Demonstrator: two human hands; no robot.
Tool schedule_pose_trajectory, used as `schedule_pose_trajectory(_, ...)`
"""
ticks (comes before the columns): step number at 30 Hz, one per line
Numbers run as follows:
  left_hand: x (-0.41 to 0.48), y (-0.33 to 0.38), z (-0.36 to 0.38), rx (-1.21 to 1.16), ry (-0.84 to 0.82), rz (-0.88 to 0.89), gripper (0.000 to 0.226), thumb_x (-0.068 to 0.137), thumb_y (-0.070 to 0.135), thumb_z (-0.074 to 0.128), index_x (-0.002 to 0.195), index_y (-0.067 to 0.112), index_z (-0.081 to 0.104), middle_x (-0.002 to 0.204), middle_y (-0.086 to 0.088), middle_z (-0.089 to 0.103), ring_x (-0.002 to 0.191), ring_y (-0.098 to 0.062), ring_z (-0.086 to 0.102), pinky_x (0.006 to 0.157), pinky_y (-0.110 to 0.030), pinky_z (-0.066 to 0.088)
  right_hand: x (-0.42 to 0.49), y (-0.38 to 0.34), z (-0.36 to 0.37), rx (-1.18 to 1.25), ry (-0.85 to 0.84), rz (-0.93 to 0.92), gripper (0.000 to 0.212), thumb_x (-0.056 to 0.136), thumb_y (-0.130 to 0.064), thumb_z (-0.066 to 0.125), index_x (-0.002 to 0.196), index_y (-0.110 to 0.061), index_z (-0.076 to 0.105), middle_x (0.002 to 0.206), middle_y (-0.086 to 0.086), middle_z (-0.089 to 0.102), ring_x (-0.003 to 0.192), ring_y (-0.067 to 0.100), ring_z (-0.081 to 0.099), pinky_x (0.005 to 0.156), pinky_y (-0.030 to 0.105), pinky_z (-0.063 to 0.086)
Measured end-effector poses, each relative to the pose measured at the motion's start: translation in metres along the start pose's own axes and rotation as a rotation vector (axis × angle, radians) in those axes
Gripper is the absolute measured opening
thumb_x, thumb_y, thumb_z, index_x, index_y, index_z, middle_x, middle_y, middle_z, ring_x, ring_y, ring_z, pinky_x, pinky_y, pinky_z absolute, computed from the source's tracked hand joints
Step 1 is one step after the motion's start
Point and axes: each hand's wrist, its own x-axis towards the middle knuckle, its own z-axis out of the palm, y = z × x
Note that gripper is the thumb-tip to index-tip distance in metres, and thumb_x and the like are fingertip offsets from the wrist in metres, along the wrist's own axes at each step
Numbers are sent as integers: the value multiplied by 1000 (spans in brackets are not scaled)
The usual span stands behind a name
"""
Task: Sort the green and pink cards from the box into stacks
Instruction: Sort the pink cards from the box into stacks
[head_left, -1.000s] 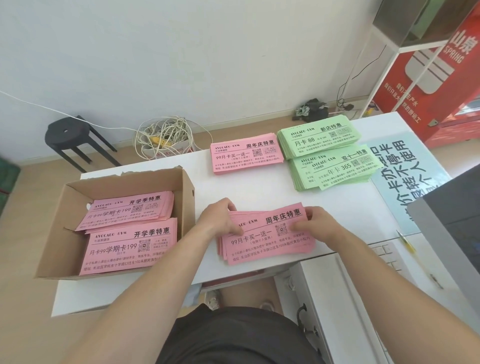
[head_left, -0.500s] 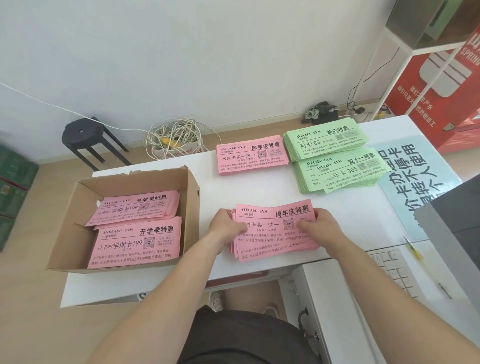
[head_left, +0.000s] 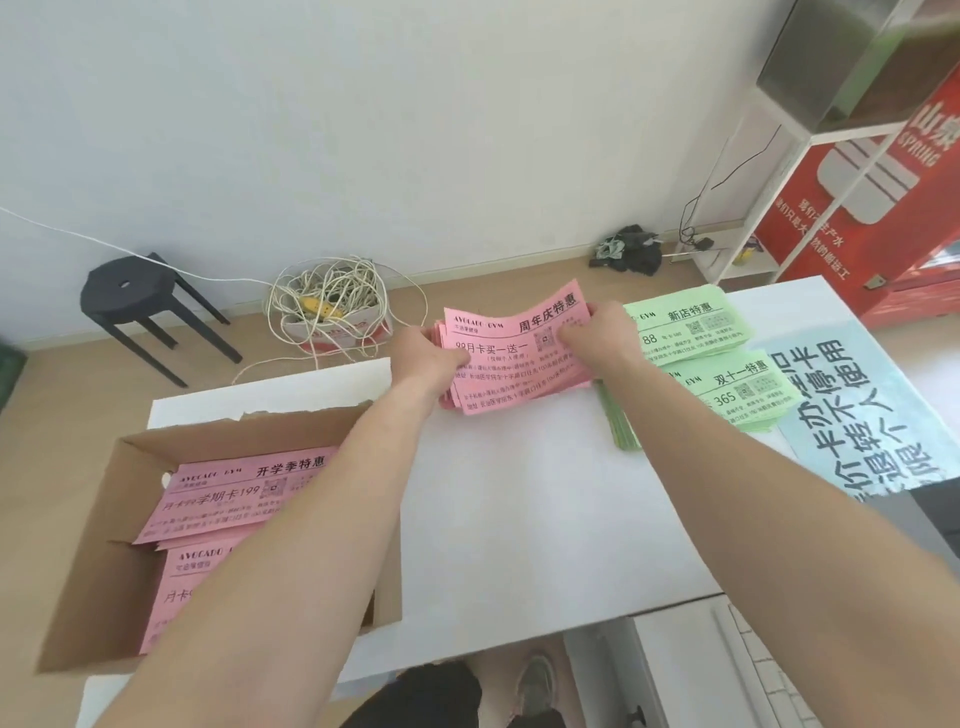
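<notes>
At the far middle of the table (head_left: 519, 519), held between both hands, a bundle of pink cards (head_left: 511, 358), long axis left to right, top sheet bowed upward. Left hand (head_left: 434, 358) clamped on the left short end, right hand (head_left: 597, 338) pinching the right end, neither nearer. Whether lifted clear or already resting down, hard to tell. Just beside on the right, green stacks (head_left: 691, 327); well back on the left, box (head_left: 98, 545), not yet emptied

The left hand (head_left: 434, 358) and right hand (head_left: 602, 338) grip pink cards (head_left: 519, 374) beside green stacks (head_left: 691, 322); seemingly resting on table (head_left: 519, 493).
</notes>
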Motion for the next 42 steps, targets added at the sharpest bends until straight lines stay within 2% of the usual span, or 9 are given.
schedule_pose_trajectory(2,16,1,2,35,2,5,29,81,0,75,82,19,54,95,-2,63,84,-22,63,68,-34,55,14,-6,8,-54,2,16,14,90,-12,62,100,-18,71,104,5,75,92,24,70,78,35,59)
schedule_pose_trajectory(5,41,-8,3,133,7,12,31,78,6,78,101,13,59,101,0,65,90,-21,63,86,-35,55,27,-6,21,-107,0,48,19,90,-13,61,107,-11,71,106,7,73,84,22,63,62,25,49)
schedule_pose_trajectory(9,55,-17,0,318,-5,51,45,73,21,80,113,15,60,108,-3,71,96,-26,69,80,-44,59,32,-3,29,-182,65,38,25,88,-13,62,111,-9,68,106,9,72,91,27,67,71,32,52)
schedule_pose_trajectory(15,58,-12,-7,678,65,226,75,78,42,79,134,9,42,133,-11,52,124,-32,52,91,-42,46,28,-21,27,-769,162,-161,59,82,-30,75,131,-10,49,132,11,47,122,33,48,86,41,48)
schedule_pose_trajectory(19,72,7,-1,947,-198,558,111,66,72,74,152,20,28,153,-9,36,143,-31,31,115,-46,28,44,-28,22,-858,-249,-421,126,59,-63,86,158,-24,19,162,5,20,147,30,22,116,48,32)
schedule_pose_trajectory(23,85,0,19,1184,-454,560,155,42,85,75,158,26,-10,165,-13,5,153,-36,-5,122,-58,4,59,-7,38,-1092,-473,-457,164,44,-74,86,158,-20,-19,168,11,-7,155,31,-7,125,53,6)
schedule_pose_trajectory(27,84,-14,30,1323,-479,617,157,42,83,75,156,25,-17,163,-17,7,152,-38,2,121,-59,5,68,11,45,-1222,-414,-555,162,48,-72,84,157,-19,-23,165,14,5,154,33,1,124,58,5)
schedule_pose_trajectory(32,84,-13,22,1348,-377,733,136,49,66,76,156,23,4,144,-13,33,133,-37,38,117,-56,21,69,10,36,-1206,-383,-632,147,51,-62,83,158,-21,-10,151,7,25,143,32,24,123,54,14)
schedule_pose_trajectory(42,91,-18,21,1383,-416,693,133,52,65,74,155,28,-1,140,-13,42,127,-36,45,114,-52,28,78,13,42,-1196,-394,-667,136,48,-62,82,154,-22,6,138,4,42,129,31,44,118,51,25)
